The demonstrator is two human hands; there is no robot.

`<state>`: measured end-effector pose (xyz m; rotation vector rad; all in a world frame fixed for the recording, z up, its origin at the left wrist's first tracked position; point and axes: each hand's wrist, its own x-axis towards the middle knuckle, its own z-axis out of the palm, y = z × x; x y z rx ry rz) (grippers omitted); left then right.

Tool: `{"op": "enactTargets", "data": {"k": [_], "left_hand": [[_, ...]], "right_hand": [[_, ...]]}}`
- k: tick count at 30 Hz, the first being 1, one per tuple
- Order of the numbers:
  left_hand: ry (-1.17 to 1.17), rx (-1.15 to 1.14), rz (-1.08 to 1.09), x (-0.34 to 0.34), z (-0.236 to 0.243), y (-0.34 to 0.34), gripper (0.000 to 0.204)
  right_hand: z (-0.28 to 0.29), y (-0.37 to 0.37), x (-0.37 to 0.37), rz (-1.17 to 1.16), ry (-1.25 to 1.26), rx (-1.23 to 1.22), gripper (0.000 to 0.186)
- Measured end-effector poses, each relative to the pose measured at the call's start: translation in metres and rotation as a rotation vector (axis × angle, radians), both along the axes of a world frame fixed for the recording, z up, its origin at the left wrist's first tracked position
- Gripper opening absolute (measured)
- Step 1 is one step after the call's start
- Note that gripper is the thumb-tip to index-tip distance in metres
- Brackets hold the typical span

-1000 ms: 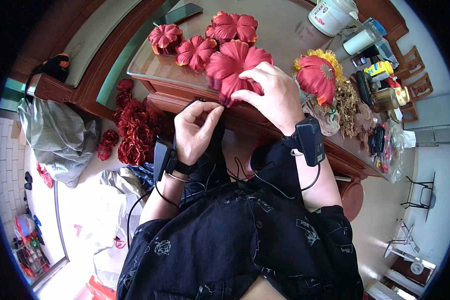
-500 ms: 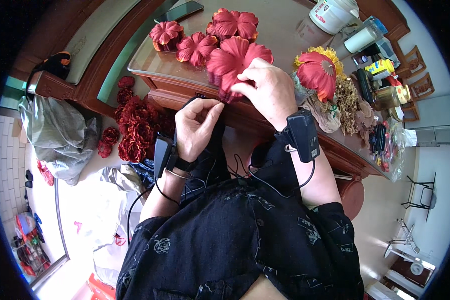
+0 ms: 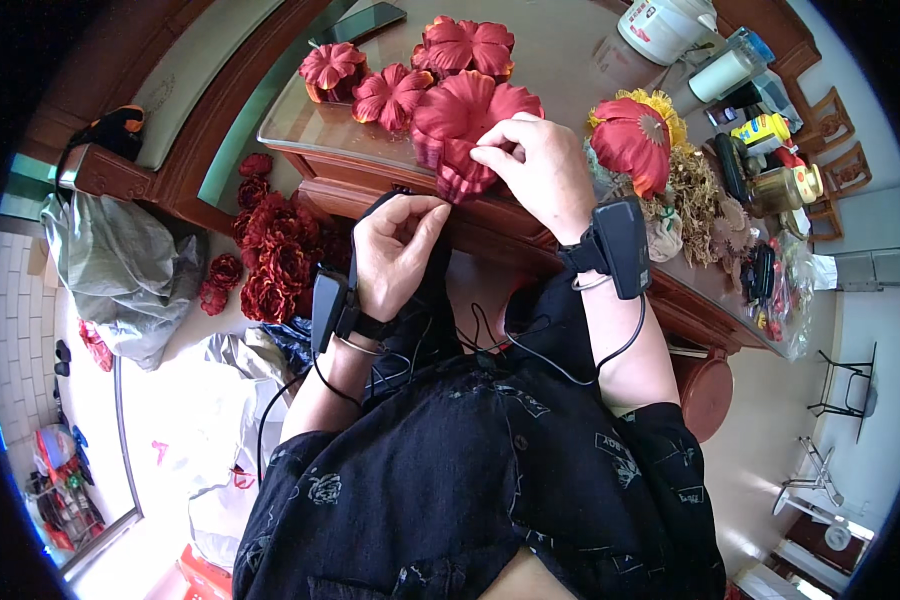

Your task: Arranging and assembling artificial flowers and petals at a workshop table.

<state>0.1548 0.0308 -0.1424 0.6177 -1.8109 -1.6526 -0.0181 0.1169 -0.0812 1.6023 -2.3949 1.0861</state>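
Observation:
A stack of large red artificial flower petals lies at the table's near edge, its front part overhanging. My right hand is closed in a pinch at the stack's front right, its fingertips on one red petal layer. Just below and left of the overhanging petals, my left hand is closed with thumb and forefinger together. What it holds, if anything, is too small to make out. Behind are more stacks of red petals: a small one, a middle one and a larger one.
Right of my hand, a red flower head lies on yellow and dried pieces. A white pot, jars and a phone stand or lie on the table. Dark red flowers are heaped at lower left. Cables hang from my wrists.
My right hand has shifted slightly, and the front petal layer is now turned up from the stack under its fingers. My left hand has stayed nearly in place.

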Motion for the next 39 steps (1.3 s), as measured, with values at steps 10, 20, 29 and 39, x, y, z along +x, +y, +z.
{"op": "enactTargets", "data": {"k": [10,20,29,39], "left_hand": [[0.159,0.159,-0.002,-0.017,0.006,-0.004,0.018],[0.111,-0.434,0.234,-0.027,0.018,-0.007,0.019],[0.050,-1.017,0.172,-0.039,0.020,-0.013,0.026],[0.234,-0.678,0.112,-0.038,0.045,-0.004,0.015]], "right_hand": [[-0.001,0.001,-0.006,0.063,-0.026,-0.022,0.018],[-0.004,0.001,-0.004,0.043,-0.016,-0.038,0.019],[0.007,0.006,-0.012,-0.052,-0.213,-0.309,0.018],[0.054,0.047,0.017,0.004,0.151,-0.396,0.013]]}}
